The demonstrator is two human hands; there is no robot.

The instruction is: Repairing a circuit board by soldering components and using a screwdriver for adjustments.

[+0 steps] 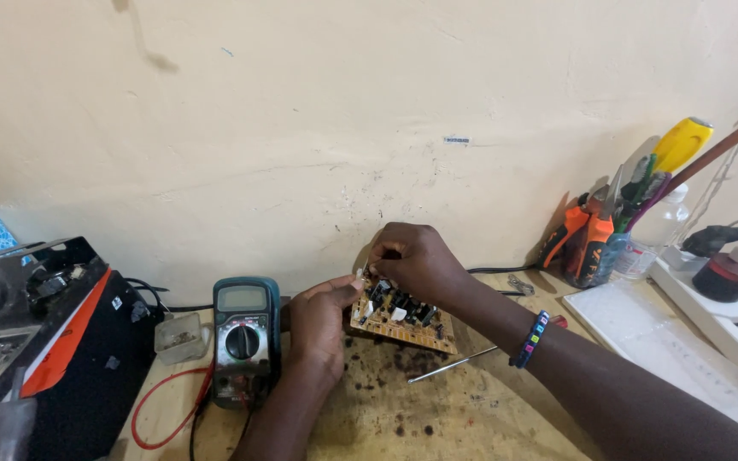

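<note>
a worn wooden bench (437,418), blotched with dark burn spots and stains, is pushed up against a scuffed cream wall (301,111). near the middle of the bench a small tan circuit board (403,318) sits tilted, its far edge raised toward the wall. the left hand (318,329) grips the board's near left corner, thumb and fingers closed on the edge. the right hand (416,256) curls over the top of the board with fingertips pinched together on something small (too small to tell what); a beaded bracelet (531,339) circles that wrist. just left of the left hand lies a teal multimeter (243,340) with a red lead (160,410) looping across the bench. a thin metal rod (450,364) lies on the bench under the right forearm. further left stands a black and orange case (53,341). at the far right, a cup of pliers and screwdrivers (608,230) stands against the wall beside a white power strip (719,320).
</note>
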